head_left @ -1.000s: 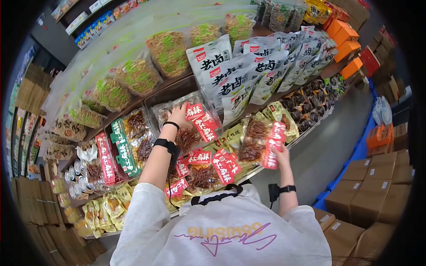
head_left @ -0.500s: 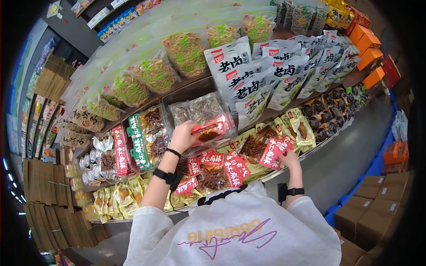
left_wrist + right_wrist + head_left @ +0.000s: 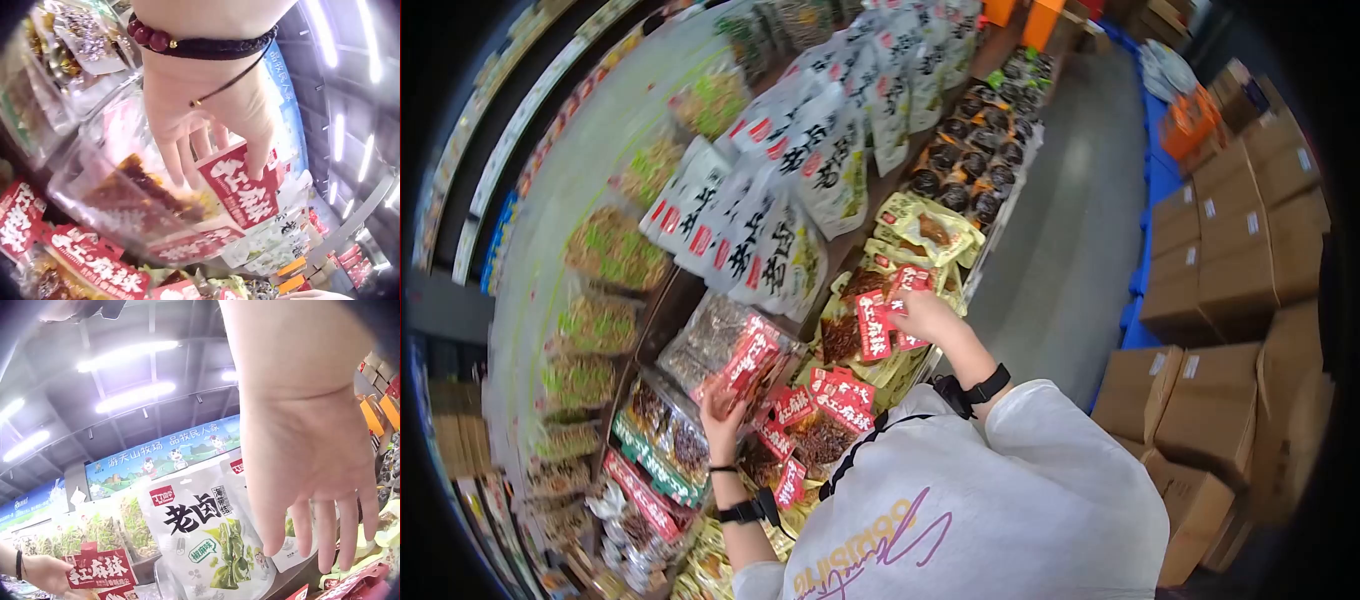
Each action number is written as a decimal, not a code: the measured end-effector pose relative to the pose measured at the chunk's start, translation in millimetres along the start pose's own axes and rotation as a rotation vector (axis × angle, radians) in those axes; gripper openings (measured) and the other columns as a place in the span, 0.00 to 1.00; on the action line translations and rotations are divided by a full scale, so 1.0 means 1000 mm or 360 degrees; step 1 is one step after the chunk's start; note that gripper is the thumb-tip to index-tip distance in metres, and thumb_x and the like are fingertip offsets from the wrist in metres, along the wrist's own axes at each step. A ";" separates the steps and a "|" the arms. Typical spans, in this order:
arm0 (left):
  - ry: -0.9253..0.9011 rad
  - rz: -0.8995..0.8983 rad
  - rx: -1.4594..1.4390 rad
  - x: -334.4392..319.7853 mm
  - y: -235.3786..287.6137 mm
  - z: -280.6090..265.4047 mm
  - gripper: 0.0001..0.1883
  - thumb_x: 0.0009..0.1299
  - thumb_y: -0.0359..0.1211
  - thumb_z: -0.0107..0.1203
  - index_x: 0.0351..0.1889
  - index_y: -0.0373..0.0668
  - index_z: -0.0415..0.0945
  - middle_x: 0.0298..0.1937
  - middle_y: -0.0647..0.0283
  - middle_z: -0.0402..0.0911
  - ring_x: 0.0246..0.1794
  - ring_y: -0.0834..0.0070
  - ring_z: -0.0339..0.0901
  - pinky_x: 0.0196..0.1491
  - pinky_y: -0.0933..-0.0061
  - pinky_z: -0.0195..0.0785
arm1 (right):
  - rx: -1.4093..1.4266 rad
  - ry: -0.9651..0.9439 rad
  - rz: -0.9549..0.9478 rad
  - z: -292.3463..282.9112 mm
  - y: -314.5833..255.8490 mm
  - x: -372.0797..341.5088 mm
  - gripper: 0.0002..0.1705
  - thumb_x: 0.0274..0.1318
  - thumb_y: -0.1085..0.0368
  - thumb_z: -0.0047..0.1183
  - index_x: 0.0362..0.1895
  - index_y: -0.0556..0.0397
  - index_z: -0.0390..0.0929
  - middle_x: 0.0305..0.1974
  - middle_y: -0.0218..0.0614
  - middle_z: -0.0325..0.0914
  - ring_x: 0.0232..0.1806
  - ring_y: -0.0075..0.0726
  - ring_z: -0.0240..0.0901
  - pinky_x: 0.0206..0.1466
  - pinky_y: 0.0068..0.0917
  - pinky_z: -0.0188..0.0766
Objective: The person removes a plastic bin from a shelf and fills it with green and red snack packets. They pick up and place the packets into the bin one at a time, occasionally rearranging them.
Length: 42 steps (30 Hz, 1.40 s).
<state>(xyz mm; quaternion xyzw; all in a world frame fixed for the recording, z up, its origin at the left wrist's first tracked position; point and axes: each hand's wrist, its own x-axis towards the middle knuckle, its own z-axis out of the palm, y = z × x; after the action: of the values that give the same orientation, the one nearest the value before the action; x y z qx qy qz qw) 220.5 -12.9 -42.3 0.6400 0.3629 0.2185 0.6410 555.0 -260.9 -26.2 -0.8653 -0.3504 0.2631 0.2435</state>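
Note:
My left hand is at the near side of a clear plastic bin. In the left wrist view, its thumb lies over the red header card of a snack packet, with the fingers behind, pinching it. Silvery backs of other packets show in the bin. To the right, my right hand rests over red-carded packets lying on yellow packets. Seen in the right wrist view, that hand's fingers stretch down straight. More red-carded packets lie between the hands.
Grey-white standing pouches rise behind the hands, beside clear bags of dried food. Dark round packaged goods fill the shelf's far end. Green-carded packs sit left of the bin. Cardboard boxes are stacked across the aisle.
The right hand held up a red-carded packet, laid it on the yellow packets, and now its fingers are straight. The left hand lifted a card in the bin. The head view has turned right.

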 end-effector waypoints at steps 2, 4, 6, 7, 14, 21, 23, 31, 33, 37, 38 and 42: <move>-0.0032 -0.0002 0.0240 -0.011 -0.008 0.013 0.23 0.57 0.21 0.60 0.52 0.35 0.70 0.44 0.61 0.80 0.42 0.75 0.77 0.46 0.73 0.70 | -0.0027 -0.0001 0.0009 -0.001 -0.002 -0.010 0.21 0.48 0.54 0.54 0.44 0.53 0.75 0.35 0.50 0.79 0.41 0.52 0.76 0.45 0.45 0.71; -0.0144 0.0074 0.0531 -0.009 -0.013 0.019 0.20 0.58 0.22 0.60 0.49 0.33 0.72 0.42 0.61 0.81 0.41 0.75 0.78 0.45 0.73 0.70 | -0.0046 -0.0032 0.0002 0.003 0.002 -0.016 0.21 0.48 0.54 0.54 0.44 0.53 0.75 0.35 0.50 0.79 0.41 0.52 0.76 0.45 0.45 0.71; -0.0111 -0.0083 0.0810 -0.007 -0.014 0.020 0.15 0.58 0.23 0.60 0.44 0.31 0.75 0.40 0.59 0.82 0.40 0.75 0.79 0.44 0.73 0.70 | -0.0113 -0.0247 0.0024 0.007 0.004 -0.014 0.21 0.48 0.54 0.54 0.44 0.53 0.76 0.36 0.49 0.79 0.42 0.51 0.75 0.46 0.43 0.71; -0.0125 -0.0086 0.0816 -0.005 -0.015 0.020 0.15 0.58 0.23 0.60 0.44 0.31 0.75 0.40 0.59 0.82 0.40 0.75 0.79 0.44 0.73 0.70 | -0.0105 -0.0246 0.0037 0.006 0.005 -0.016 0.21 0.48 0.54 0.54 0.44 0.53 0.76 0.36 0.49 0.79 0.42 0.51 0.75 0.46 0.43 0.71; -0.0098 0.0478 0.1304 0.000 0.008 0.016 0.13 0.64 0.30 0.56 0.42 0.30 0.76 0.40 0.45 0.80 0.40 0.56 0.79 0.40 0.66 0.69 | 0.0189 -0.0071 0.0068 -0.037 0.034 -0.021 0.23 0.49 0.53 0.54 0.48 0.50 0.75 0.40 0.51 0.78 0.43 0.53 0.75 0.47 0.42 0.72; 0.0194 0.0631 0.1463 -0.042 0.088 -0.028 0.13 0.66 0.25 0.54 0.48 0.33 0.73 0.45 0.58 0.79 0.40 0.74 0.77 0.43 0.74 0.68 | 0.0022 0.0657 0.0054 -0.090 0.078 -0.043 0.21 0.51 0.62 0.55 0.49 0.58 0.72 0.35 0.47 0.79 0.36 0.47 0.77 0.42 0.35 0.72; 0.0364 0.0148 0.0775 -0.077 0.116 -0.036 0.11 0.65 0.25 0.54 0.45 0.32 0.74 0.44 0.57 0.78 0.39 0.77 0.76 0.41 0.76 0.67 | 0.0111 0.0645 -0.0019 -0.093 0.061 -0.042 0.18 0.53 0.66 0.52 0.49 0.59 0.72 0.35 0.45 0.79 0.37 0.42 0.78 0.43 0.31 0.71; -0.0049 -0.0190 0.0721 -0.145 0.046 -0.034 0.14 0.65 0.36 0.57 0.37 0.30 0.77 0.22 0.63 0.74 0.25 0.82 0.69 0.31 0.75 0.65 | 0.0345 0.0012 -0.0539 -0.027 -0.046 0.006 0.18 0.54 0.69 0.51 0.49 0.59 0.72 0.37 0.42 0.80 0.40 0.35 0.77 0.45 0.28 0.70; -0.0194 -0.0459 0.0859 -0.152 0.005 -0.031 0.16 0.65 0.38 0.58 0.36 0.31 0.77 0.21 0.61 0.75 0.24 0.82 0.68 0.31 0.75 0.65 | 0.0277 -0.0200 -0.0734 -0.007 -0.080 0.016 0.18 0.53 0.68 0.52 0.49 0.60 0.72 0.37 0.44 0.80 0.40 0.36 0.77 0.45 0.29 0.71; -0.0274 -0.0673 0.0892 -0.152 -0.053 -0.032 0.20 0.63 0.44 0.59 0.30 0.32 0.78 0.18 0.59 0.75 0.21 0.81 0.66 0.27 0.72 0.62 | 0.0261 -0.0469 -0.0897 0.017 -0.125 0.037 0.19 0.50 0.65 0.56 0.47 0.59 0.74 0.34 0.49 0.80 0.36 0.46 0.78 0.41 0.33 0.73; -0.0127 -0.0559 0.0837 -0.152 -0.066 -0.029 0.22 0.63 0.46 0.59 0.28 0.32 0.77 0.16 0.59 0.74 0.19 0.78 0.65 0.26 0.70 0.62 | 0.0193 -0.0394 -0.0888 0.018 -0.135 0.042 0.19 0.51 0.66 0.55 0.47 0.61 0.74 0.34 0.48 0.80 0.36 0.42 0.78 0.41 0.32 0.73; 0.0239 -0.0381 0.1040 -0.150 -0.087 -0.011 0.25 0.61 0.47 0.59 0.43 0.32 0.75 0.32 0.52 0.79 0.32 0.58 0.76 0.39 0.62 0.70 | 0.0112 -0.0236 -0.0911 0.029 -0.145 0.054 0.18 0.53 0.66 0.54 0.47 0.63 0.73 0.33 0.47 0.80 0.34 0.37 0.77 0.40 0.30 0.72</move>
<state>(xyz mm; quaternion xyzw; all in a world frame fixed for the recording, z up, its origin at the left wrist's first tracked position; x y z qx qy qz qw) 100.2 -124.9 -98.6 0.7464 0.5321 0.0606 0.3952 500.6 -122.4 24.3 -0.7008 -0.5876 0.2583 0.3113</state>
